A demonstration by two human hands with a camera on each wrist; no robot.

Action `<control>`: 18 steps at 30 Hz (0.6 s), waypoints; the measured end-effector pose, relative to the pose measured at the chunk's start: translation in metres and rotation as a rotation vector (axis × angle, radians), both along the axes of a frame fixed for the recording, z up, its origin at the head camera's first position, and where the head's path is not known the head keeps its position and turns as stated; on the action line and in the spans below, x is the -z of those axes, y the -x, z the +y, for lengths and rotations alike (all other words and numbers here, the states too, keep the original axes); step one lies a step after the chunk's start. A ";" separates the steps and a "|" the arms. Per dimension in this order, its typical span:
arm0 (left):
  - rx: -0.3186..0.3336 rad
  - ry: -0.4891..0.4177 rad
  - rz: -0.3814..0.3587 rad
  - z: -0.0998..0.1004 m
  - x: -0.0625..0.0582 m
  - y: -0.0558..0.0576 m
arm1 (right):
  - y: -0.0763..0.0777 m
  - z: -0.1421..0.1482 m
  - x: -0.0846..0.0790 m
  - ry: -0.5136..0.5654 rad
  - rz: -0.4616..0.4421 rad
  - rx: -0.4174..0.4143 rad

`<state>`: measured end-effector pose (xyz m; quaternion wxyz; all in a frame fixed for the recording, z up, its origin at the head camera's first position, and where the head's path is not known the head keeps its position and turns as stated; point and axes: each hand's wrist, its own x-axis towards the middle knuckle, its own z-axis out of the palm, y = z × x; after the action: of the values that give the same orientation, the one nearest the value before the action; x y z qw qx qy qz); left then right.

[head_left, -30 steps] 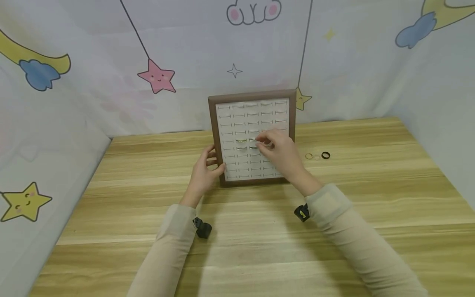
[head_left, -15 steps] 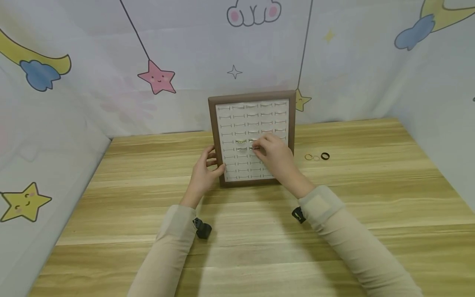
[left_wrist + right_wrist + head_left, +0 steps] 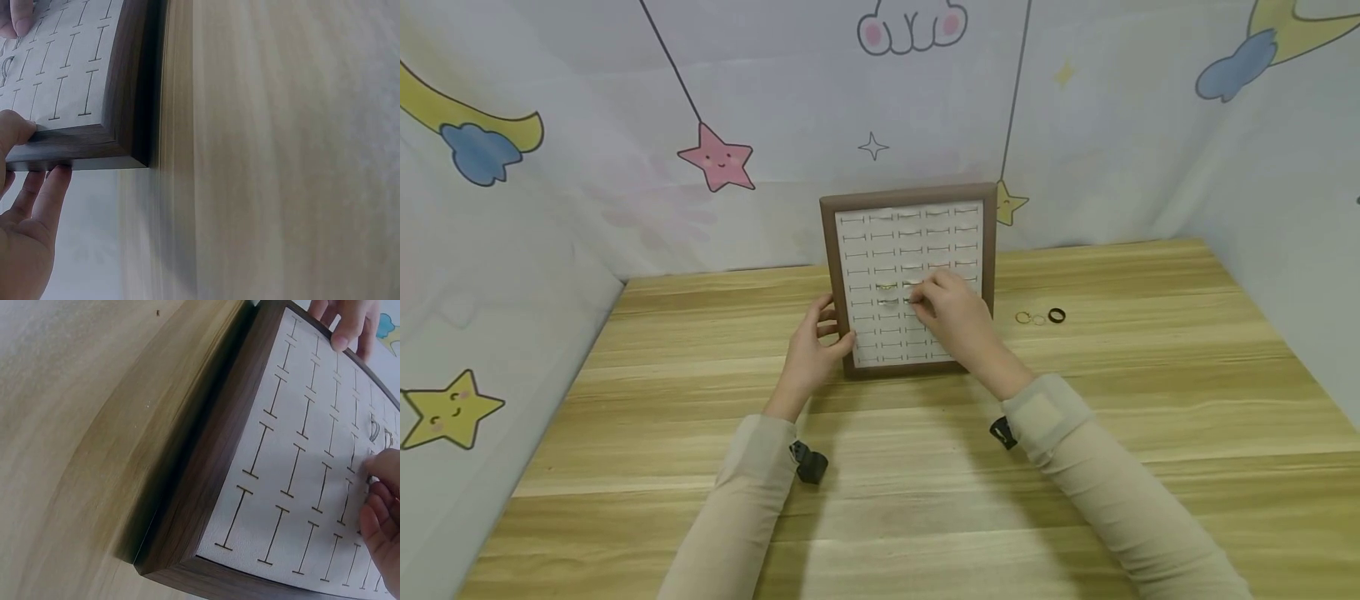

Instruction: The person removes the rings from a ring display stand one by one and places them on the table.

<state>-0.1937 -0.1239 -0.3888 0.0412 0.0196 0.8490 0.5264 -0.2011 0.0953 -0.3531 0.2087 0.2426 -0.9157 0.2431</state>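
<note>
A slotted white ring display board (image 3: 891,354) with a brown wooden frame (image 3: 910,197) stands propped up on the table. My left hand (image 3: 812,346) grips its left edge, thumb in front and fingers behind, as the left wrist view confirms. In front of the board, my right hand (image 3: 958,321) pinches a small ring (image 3: 907,301) at a slot near the middle, the fingertips covering most of it. Just left of those fingertips, a gold ring (image 3: 887,287) and a silvery ring (image 3: 888,302) sit in neighbouring slots. Most other slots show no ring.
Right of the board, a black ring (image 3: 1051,317) lies on the wooden table (image 3: 895,517) beside a gold ring (image 3: 1018,317) and a thin pale ring (image 3: 1039,325). A white curtain (image 3: 790,100) printed with stars hangs behind the table.
My right hand has shifted slightly left and down, bringing its fingertips against the slot below the one it was over. The left hand keeps its grip and the board stays put.
</note>
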 end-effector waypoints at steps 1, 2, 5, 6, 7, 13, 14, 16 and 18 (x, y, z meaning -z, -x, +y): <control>0.000 0.001 -0.001 0.000 0.000 0.000 | 0.001 0.001 0.000 -0.002 -0.008 -0.008; 0.000 0.003 -0.001 0.000 0.000 0.000 | 0.001 0.002 -0.001 -0.002 -0.018 -0.018; -0.001 0.002 -0.002 0.000 0.000 0.000 | 0.004 0.005 -0.002 0.003 -0.054 -0.048; -0.001 0.001 -0.003 0.000 0.000 0.000 | 0.005 0.006 -0.002 0.008 -0.068 -0.058; -0.002 -0.001 -0.003 0.000 0.000 -0.001 | 0.006 0.007 -0.002 0.016 -0.083 -0.068; -0.001 0.001 -0.004 0.000 0.000 0.000 | 0.008 0.015 -0.003 0.113 -0.161 -0.125; -0.001 0.002 -0.002 0.000 0.001 0.000 | 0.008 0.016 -0.003 0.139 -0.173 -0.133; 0.000 0.001 0.001 0.000 0.001 0.000 | 0.009 0.019 -0.004 0.195 -0.194 -0.142; 0.000 -0.001 0.004 0.000 0.001 0.000 | 0.011 0.023 -0.004 0.266 -0.216 -0.145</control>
<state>-0.1934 -0.1240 -0.3901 0.0396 0.0205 0.8490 0.5266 -0.2117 0.1180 -0.3486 0.1212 0.2509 -0.8727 0.4011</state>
